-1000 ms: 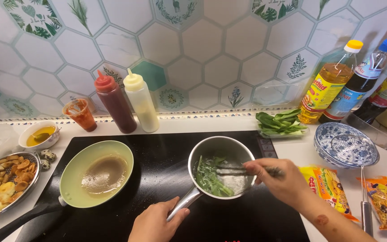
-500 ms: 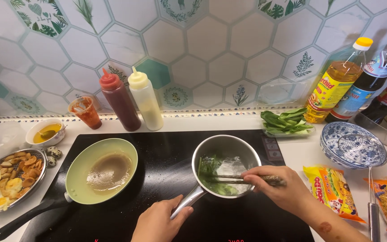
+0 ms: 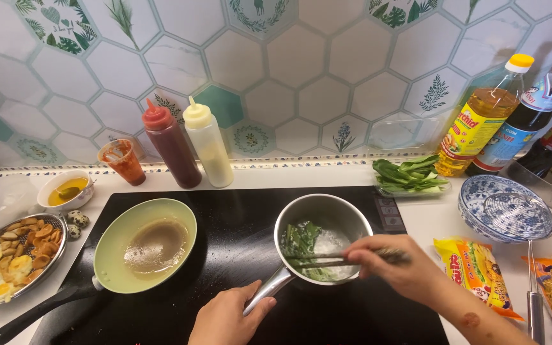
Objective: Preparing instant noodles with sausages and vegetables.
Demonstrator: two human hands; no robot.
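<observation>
A small steel saucepan (image 3: 324, 207) stands on the black cooktop (image 3: 237, 230), holding boiling water and green leaves (image 3: 301, 241). My left hand (image 3: 228, 317) grips the pan's metal handle (image 3: 268, 289) at the bottom centre. My right hand (image 3: 397, 268) holds a pair of chopsticks (image 3: 327, 260) over the pan's right rim, their tips in the greens. A green frying pan (image 3: 145, 244) with brown liquid sits to the left, black handle pointing to the near left.
Red and pale yellow squeeze bottles (image 3: 190, 144) and a cup of red sauce (image 3: 121, 161) stand at the back. A plate of fried food (image 3: 11, 255) lies left. Leafy greens (image 3: 410, 174), oil bottles (image 3: 480, 121), a blue patterned bowl (image 3: 505, 207) with a strainer and noodle packets (image 3: 477, 271) lie right.
The view has tilted slightly. My right hand has moved the chopsticks within the pan, stirring the greens. My left hand keeps hold of the handle.
</observation>
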